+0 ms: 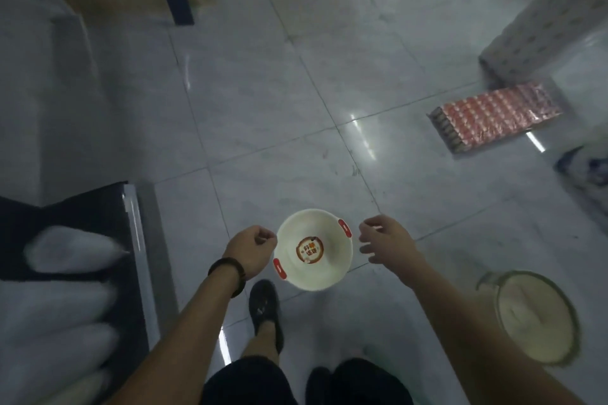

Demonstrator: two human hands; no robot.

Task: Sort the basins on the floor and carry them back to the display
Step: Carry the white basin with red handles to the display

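- Hands: the left hand (255,248) was curled at the rim of the white basin (314,250); whether it pinched could not be told. The right hand (385,240), loosely curled, held nothing beside it.
- A larger basin (526,316) lay on the floor (329,92), at right.
- The white basin was between the hands.

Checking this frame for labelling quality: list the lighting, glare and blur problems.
Head view: dim overall, with white glare streaks on the glossy floor; head view centre, the white basin, left hand and right hand are fairly sharp; head view edges, the white packs at left and the second basin at lower right are smeared.
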